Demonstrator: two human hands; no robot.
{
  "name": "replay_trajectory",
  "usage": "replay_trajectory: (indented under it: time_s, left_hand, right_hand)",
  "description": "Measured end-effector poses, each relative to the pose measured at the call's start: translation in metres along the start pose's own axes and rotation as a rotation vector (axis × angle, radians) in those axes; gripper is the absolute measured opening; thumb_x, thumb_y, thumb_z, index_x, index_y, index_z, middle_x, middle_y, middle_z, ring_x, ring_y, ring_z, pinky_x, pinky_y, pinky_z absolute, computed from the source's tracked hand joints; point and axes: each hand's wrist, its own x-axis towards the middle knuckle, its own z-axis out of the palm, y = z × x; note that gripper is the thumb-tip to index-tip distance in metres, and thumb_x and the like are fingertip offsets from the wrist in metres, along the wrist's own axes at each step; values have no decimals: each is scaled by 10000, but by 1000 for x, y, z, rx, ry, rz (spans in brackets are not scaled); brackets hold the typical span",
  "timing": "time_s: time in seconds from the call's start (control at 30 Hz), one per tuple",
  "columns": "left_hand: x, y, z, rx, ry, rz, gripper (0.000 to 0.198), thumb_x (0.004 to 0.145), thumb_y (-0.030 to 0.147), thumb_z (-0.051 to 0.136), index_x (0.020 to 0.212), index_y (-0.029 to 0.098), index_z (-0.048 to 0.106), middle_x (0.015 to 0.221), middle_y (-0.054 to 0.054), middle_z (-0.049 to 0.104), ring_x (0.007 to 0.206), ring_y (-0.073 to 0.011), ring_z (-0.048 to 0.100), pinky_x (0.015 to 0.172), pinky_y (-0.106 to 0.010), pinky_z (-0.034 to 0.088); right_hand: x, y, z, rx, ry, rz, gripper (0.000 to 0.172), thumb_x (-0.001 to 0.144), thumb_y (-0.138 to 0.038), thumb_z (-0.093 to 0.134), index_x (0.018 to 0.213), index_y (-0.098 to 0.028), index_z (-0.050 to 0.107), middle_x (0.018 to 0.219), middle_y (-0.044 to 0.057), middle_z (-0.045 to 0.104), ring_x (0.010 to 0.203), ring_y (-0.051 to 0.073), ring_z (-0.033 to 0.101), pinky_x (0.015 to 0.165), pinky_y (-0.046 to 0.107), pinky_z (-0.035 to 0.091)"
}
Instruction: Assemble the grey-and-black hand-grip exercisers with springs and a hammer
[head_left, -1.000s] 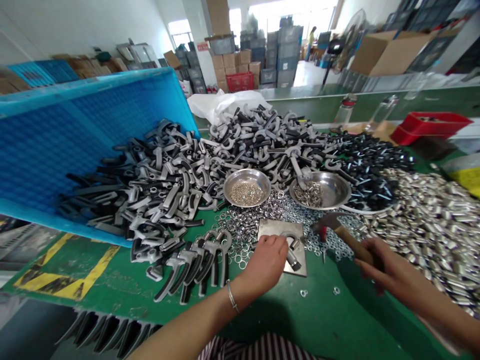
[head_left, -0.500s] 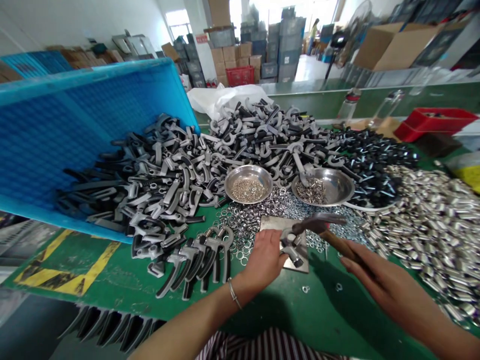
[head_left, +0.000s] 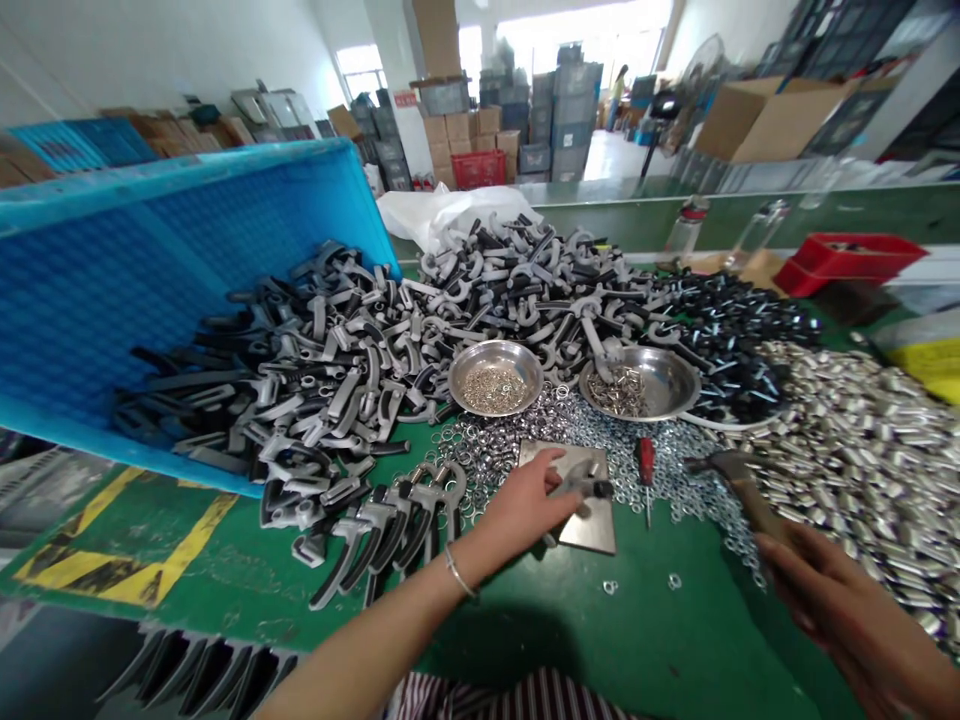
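Observation:
My left hand [head_left: 525, 505] is closed on a grey and black handle part [head_left: 579, 478] with a curved end, over a flat metal plate [head_left: 592, 536]. Part of the handle is hidden behind my fingers and thumb. Off to the right, my right hand [head_left: 825, 585] grips a claw hammer [head_left: 744, 488] by its wooden shaft, with the head raised away from the plate. Between plate and hammer lies a small red-handled screwdriver [head_left: 646, 466]. A row of similar handle parts [head_left: 390, 520] rests to the left of my left hand.
A blue crate [head_left: 247, 230] on its side spills handle parts [head_left: 345, 390] into a heap. Two metal bowls [head_left: 496, 404] [head_left: 667, 385] of small pieces stand behind the plate among loose rings. Silver cylinders [head_left: 870, 440], black screw knobs [head_left: 750, 370] and a red bin [head_left: 847, 262] lie right.
The hammer has swung right, away from the plate, uncovering the screwdriver. The handle part has turned in my left hand, and its fingers have shifted. The head view has moved slightly.

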Motion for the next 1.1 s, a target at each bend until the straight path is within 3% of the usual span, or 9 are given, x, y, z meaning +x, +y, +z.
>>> replay_trajectory:
  time_s: [0.07,0.23,0.37,0.47,0.57,0.67,0.8,0.93,1.1]
  left_hand:
    - [2,-4,-9,-135,26,-76,529,883,328,590,1370,185,443,1090,-102,662,984,-237,647,894,-397,514]
    - [-11,-14,-9,159,155,18,323,865,246,597,1175,158,577,1214,-120,593,1185,-254,526,1071,-417,390]
    - [-22,-7,13,327,120,45,501,825,448,674,1230,178,558,1248,-115,572,1186,-299,495,1073,-459,372]
    - [-22,-1,23,442,118,25,519,798,446,685,1235,192,568,1212,-109,561,1156,-310,489,1065,-473,358]
    - [-22,0,21,488,139,-39,441,803,405,671,1182,192,597,1155,-108,548,1124,-307,485,1039,-469,364]
    - [-20,-5,16,453,125,-12,472,844,424,641,1260,215,562,1234,-105,517,1170,-303,454,1047,-463,347]
    - [-15,-8,12,391,80,-21,371,878,439,619,1187,235,594,1132,-77,553,1115,-283,471,1004,-441,369]
    - [-12,-9,12,409,82,-25,367,864,467,641,1141,229,603,1107,-74,559,1097,-287,468,970,-433,378]
    - [-12,-12,13,421,87,-41,395,863,491,640,1145,220,586,1104,-74,555,1081,-284,469,953,-430,375]
  right_hand:
    - [19,20,-8,-67,-123,45,340,857,-603,500,767,-295,611,567,118,626,422,254,585,431,415,471]
    - [65,-15,14,-553,102,-471,378,918,-512,404,951,-214,634,968,211,693,914,365,672,831,506,484]
    - [77,-78,63,-714,-78,-287,437,962,-536,383,943,-167,616,824,184,714,756,348,705,625,413,489]
    - [84,-93,76,-749,-80,-228,373,953,-488,439,931,-153,601,763,183,712,726,347,711,596,387,471]
    - [85,-91,66,-587,-67,-255,280,939,-450,480,941,-183,565,799,136,724,716,282,709,636,360,489]
    - [68,-103,63,-28,-112,-283,279,902,-482,548,985,-216,537,782,71,728,691,245,704,675,360,534]
    - [43,-133,96,562,-274,-265,298,913,-536,550,946,-239,558,832,60,741,711,243,726,683,388,586]
    - [37,-140,132,600,-189,-237,269,914,-534,572,939,-270,522,827,52,728,652,251,712,582,397,592]
    - [40,-135,138,570,-174,-219,275,923,-543,552,951,-275,497,839,62,735,603,242,693,568,401,585]
